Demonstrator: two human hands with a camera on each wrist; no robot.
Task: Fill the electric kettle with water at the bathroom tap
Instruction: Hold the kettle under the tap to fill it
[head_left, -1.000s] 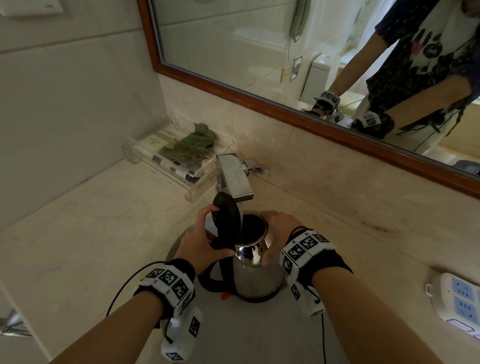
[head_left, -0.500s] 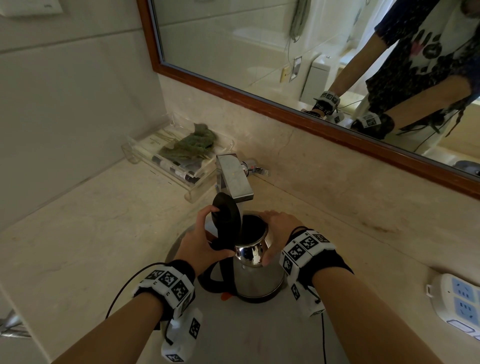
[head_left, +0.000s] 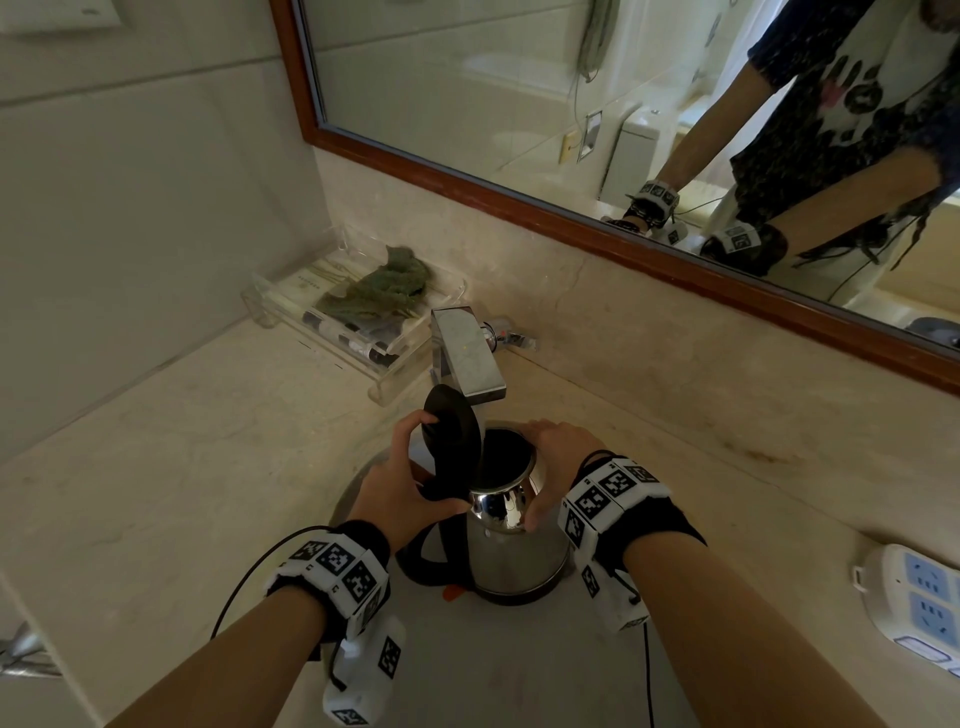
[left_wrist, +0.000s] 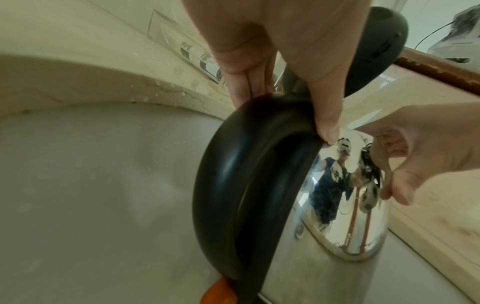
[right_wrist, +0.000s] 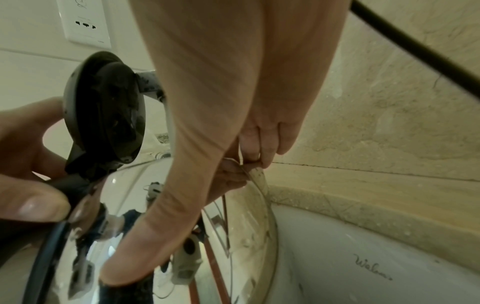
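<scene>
While left hand (head_left: 400, 486) fingers curl round kettle (head_left: 511, 545) handle, right hand (head_left: 553, 462) fingers — curled — grip its rim.

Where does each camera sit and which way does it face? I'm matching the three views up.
Head: on the head, looking forward and down at the kettle standing in the sink under the tap; both forearms and hands show.
Left wrist: looks along the left hand gripping the handle; right hand at right.
Right wrist: looks along the right hand's fingers on the rim; left hand at left.
Shared: both wrist views show the raised lid.
</scene>
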